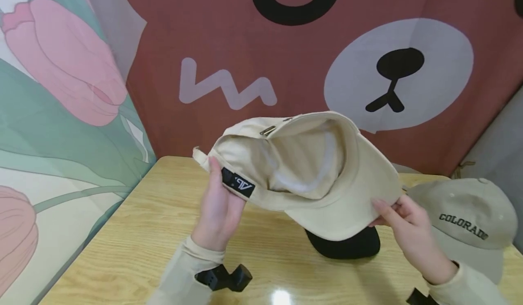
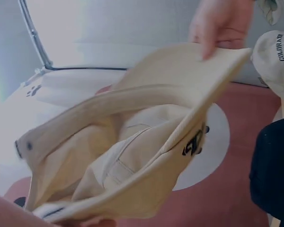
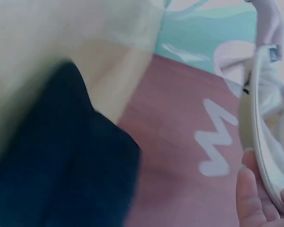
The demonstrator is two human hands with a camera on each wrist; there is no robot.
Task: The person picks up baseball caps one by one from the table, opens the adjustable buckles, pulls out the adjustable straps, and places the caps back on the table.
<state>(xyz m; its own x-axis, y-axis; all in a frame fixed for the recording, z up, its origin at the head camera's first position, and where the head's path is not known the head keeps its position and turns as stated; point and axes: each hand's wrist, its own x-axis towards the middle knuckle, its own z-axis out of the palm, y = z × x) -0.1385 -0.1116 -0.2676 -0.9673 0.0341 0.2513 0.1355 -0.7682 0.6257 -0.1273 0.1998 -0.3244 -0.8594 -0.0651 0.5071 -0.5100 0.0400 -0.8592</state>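
A cream baseball cap (image 1: pixel 302 159) is held up above the table, its hollow inside turned toward the head camera. My left hand (image 1: pixel 218 205) grips the back band near a black label, thumb on the inside. At the other end, my right hand (image 1: pixel 408 232) pinches the brim (image 1: pixel 347 209) between thumb and fingers. Dark embroidery on the cap's front shows in the left wrist view. Behind and below it sits a black cap (image 1: pixel 347 243), mostly hidden in the head view; the right wrist view shows more of this dark cap (image 3: pixel 80 161).
A beige cap (image 1: pixel 470 214) lettered COLORADO stands at the right of the wooden table (image 1: pixel 163 232). A reddish-brown cloth with a bear face (image 1: pixel 245 37) hangs behind the table. Flower-patterned cloth (image 1: pixel 65 69) covers the left side.
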